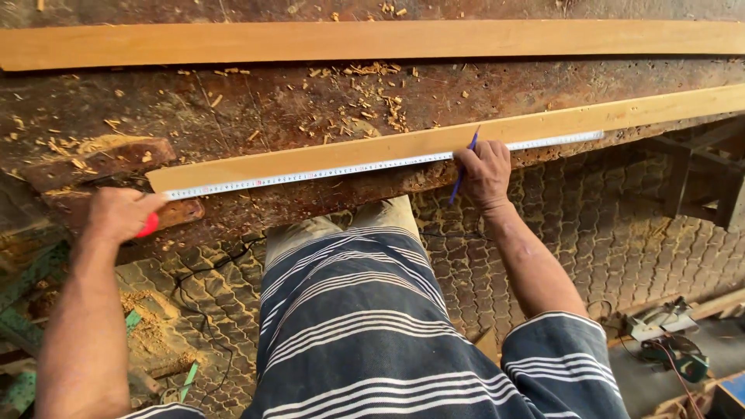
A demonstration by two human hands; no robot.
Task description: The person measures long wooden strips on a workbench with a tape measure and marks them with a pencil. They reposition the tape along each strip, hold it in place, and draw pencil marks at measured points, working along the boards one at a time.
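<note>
Down on the bench (pixel 256 109), dark, rough and strewn with wood chips, a pale wooden strip (pixel 434 140) runs at a slant from the left of centre up toward the right edge of the frame. Along its near edge lies a tape measure (pixel 349 167), the white blade pulled out flat against the wood, stretching from the strip's left end to well right of centre.

The left hand (pixel 118 213), at the left of the frame, is closed around the red case (pixel 149 225) of the tape, fingers curled tight on it, just beside the strip's left end and in front of a dark wood block (pixel 93 163).

The right hand (pixel 483 171), right of centre, rests against the bench's front edge with its fingers pinching a blue pencil (pixel 466 167). The pencil stands nearly upright, its tip up at the strip just above the tape blade; whether the tip actually touches the wood I cannot tell.

Across the top of the frame, a second long plank (pixel 372 39) lies almost level, well apart from the strip. Below the bench, the person's striped dark garment (pixel 357 334) fills the lower middle. At the lower right, a power tool (pixel 667 341) with a cord sits on the floor, and sawdust (pixel 151 326) is heaped at the lower left.
</note>
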